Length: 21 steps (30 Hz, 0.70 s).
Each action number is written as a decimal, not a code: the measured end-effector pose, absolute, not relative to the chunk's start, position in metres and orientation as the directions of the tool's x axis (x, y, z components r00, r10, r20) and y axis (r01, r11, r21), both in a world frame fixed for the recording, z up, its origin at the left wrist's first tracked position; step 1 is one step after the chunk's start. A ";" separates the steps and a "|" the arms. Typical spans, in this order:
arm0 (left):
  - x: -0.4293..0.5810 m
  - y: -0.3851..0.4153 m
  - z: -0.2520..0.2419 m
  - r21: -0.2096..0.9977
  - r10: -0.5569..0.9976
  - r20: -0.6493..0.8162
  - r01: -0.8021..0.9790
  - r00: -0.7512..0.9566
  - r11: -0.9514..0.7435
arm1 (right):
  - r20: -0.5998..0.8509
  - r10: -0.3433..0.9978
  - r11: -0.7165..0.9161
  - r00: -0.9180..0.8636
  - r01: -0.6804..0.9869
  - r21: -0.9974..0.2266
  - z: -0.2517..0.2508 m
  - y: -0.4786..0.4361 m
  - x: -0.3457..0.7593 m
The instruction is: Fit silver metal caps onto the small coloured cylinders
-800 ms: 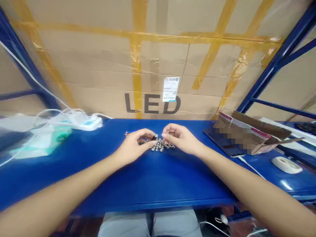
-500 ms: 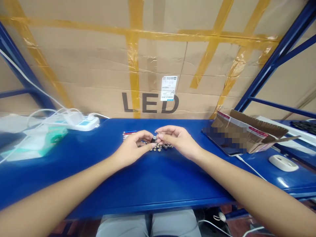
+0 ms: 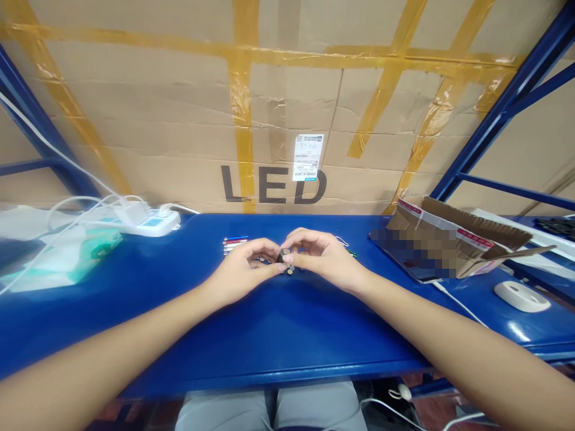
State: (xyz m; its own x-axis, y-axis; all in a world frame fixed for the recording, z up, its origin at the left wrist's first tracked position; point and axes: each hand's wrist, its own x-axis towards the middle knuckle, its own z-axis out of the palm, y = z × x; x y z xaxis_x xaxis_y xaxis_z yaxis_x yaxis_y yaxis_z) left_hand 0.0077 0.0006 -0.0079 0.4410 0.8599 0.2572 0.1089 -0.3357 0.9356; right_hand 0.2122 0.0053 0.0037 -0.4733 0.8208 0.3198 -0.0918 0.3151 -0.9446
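Note:
My left hand point(image 3: 245, 266) and my right hand point(image 3: 321, 256) meet fingertip to fingertip over the middle of the blue table point(image 3: 269, 323). Both pinch a small stack of round silver discs point(image 3: 284, 255), like button cells, held between them. A few more discs point(image 3: 290, 270) lie on the table just under the fingers; most of that pile is hidden by my hands. Several thin red and white pens point(image 3: 234, 241) lie just behind my left hand.
A white power strip point(image 3: 150, 222) with cables sits at the back left, beside a teal-and-white packet point(image 3: 67, 257). An open cardboard box point(image 3: 453, 239) lies at the right, a white mouse point(image 3: 521, 296) beyond it. A large taped cardboard wall marked LED point(image 3: 274, 185) stands behind.
My hands have drawn together: the right hand moved left until its fingertips met the left hand's, and the stack of discs is now pinched between both. The pile on the table is now mostly covered.

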 end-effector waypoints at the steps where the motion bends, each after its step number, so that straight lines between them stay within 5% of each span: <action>1: 0.008 0.000 -0.008 0.937 0.861 0.255 0.106 0.439 -0.332 | 0.319 0.816 0.317 -0.481 -0.089 -0.944 0.004 0.005 0.213; 15: 0.008 0.003 -0.011 0.939 0.855 0.276 0.065 0.439 -0.337 | 0.252 0.797 0.271 -0.548 -0.049 -0.961 0.004 0.005 0.215; 21: 0.006 0.006 -0.011 0.944 0.888 0.269 0.082 0.374 -0.321 | 0.360 0.828 0.426 -0.429 0.065 -0.903 0.009 0.017 0.230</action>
State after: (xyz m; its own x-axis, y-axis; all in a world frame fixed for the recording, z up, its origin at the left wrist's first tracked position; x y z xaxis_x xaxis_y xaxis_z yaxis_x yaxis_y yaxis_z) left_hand 0.0058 0.0058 -0.0109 0.3737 0.8877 0.2690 0.0821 -0.3205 0.9437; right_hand 0.2299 0.0174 0.0088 -0.4290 0.8285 0.3599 0.0650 0.4257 -0.9025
